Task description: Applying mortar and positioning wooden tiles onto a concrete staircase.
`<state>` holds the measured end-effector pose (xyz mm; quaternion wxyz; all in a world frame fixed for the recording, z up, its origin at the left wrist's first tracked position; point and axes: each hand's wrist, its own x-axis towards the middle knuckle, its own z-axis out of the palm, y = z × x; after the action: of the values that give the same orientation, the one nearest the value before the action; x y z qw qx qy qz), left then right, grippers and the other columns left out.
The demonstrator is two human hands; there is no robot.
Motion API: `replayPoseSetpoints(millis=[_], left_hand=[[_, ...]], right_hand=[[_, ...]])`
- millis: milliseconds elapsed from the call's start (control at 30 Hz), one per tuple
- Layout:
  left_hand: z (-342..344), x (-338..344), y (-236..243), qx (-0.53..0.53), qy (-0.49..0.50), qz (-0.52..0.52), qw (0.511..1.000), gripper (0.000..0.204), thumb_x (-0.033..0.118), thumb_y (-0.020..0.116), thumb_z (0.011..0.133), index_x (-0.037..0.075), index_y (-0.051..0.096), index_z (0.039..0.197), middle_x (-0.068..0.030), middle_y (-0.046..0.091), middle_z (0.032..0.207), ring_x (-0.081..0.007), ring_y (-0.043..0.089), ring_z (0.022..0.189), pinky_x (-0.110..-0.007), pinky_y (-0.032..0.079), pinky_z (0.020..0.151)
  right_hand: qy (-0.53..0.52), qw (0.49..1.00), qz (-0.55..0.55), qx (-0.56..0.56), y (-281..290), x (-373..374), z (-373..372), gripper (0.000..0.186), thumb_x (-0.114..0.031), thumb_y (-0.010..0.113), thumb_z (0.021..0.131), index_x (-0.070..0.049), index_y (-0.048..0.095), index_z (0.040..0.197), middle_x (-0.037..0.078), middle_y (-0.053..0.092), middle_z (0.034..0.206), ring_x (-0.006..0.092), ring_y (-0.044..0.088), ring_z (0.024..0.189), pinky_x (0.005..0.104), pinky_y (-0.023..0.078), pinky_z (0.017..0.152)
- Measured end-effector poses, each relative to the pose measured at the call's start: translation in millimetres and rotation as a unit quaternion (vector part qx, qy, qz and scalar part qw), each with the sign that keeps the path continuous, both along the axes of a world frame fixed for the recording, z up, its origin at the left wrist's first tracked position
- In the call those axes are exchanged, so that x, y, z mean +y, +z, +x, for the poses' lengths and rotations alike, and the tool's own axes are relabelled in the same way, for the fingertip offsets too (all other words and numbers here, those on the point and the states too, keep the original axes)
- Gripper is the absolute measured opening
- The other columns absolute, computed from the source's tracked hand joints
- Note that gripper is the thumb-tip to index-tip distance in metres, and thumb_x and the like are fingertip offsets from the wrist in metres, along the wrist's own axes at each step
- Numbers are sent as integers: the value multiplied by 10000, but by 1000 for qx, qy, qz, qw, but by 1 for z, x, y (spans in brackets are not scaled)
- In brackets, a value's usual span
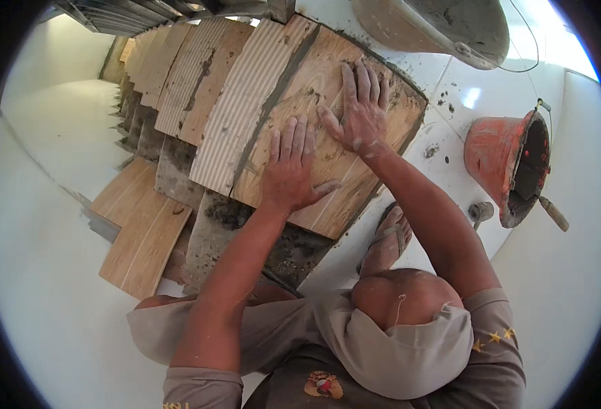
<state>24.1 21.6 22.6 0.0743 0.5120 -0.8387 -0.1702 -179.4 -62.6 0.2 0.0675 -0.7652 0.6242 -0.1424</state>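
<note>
Both my hands lie flat on a wood-patterned tile (319, 146) at the top of a staircase. My left hand (291, 167) rests near the tile's left part, its fingers stretched out and the thumb spread to the right. On the far right part of the same tile lies my right hand (362, 112), fingers apart and dusty with mortar. A ribbed, pale nosing tile (253, 102) runs along the tile's left side, with a dark grey joint between them. Smears of mortar mark the tile. Rough grey mortar (290, 255) shows below its near edge.
Tiled steps (195, 75) descend to the far left beside a metal railing (130, 17). Loose wood-patterned tiles (140, 232) lie at left. On the white floor at right stand an orange bucket (495, 153) with a wooden-handled tool, a rubber mallet (480, 211) and a large grey container (409, 27).
</note>
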Motion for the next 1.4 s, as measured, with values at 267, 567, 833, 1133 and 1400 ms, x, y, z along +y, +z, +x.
replayPoseSetpoints(millis=[267, 567, 833, 1133, 1400], left_hand=[[5, -1, 2, 2, -6, 22, 1000, 1286, 889, 589, 851, -87, 339, 1650, -271, 269, 1769, -417, 198, 1671, -581, 117, 1357], [7, -1, 3, 6, -9, 8, 1000, 1322, 923, 552, 842, -108, 333, 1640, -295, 285, 1752, -434, 218, 1658, -587, 129, 1352], [4, -4, 5, 23, -16, 10, 1000, 1338, 923, 583, 833, -120, 327, 1632, -313, 317, 1730, -454, 235, 1647, -599, 152, 1341], [4, -2, 2, 5, -11, 3, 1000, 1337, 914, 595, 829, -104, 314, 1650, -286, 277, 1756, -430, 225, 1655, -578, 134, 1354], [4, -1, 3, 27, -27, 15, 999, 1361, 896, 655, 811, -131, 310, 1635, -328, 289, 1733, -485, 226, 1642, -619, 160, 1336]], right_hand=[[6, 1000, 15, 2, 5, -4, 6, 959, -591, 630, 968, -14, 346, 1680, 276, 295, 1725, 465, 249, 1608, 635, 116, 1320], [1, 1000, 19, 16, 3, -5, 6, 986, -568, 676, 931, -20, 350, 1683, 253, 295, 1731, 457, 250, 1614, 638, 114, 1328], [-3, 1000, 8, 0, 7, -5, 5, 980, -550, 688, 922, -21, 360, 1679, 250, 308, 1723, 461, 273, 1598, 639, 123, 1329], [-6, 999, 32, -4, 8, 0, 7, 955, -561, 647, 961, -32, 341, 1694, 259, 279, 1741, 469, 257, 1603, 631, 120, 1332], [-5, 1000, 22, -12, 3, 4, 3, 977, -567, 648, 950, -37, 325, 1704, 253, 265, 1751, 471, 247, 1612, 633, 132, 1330]])
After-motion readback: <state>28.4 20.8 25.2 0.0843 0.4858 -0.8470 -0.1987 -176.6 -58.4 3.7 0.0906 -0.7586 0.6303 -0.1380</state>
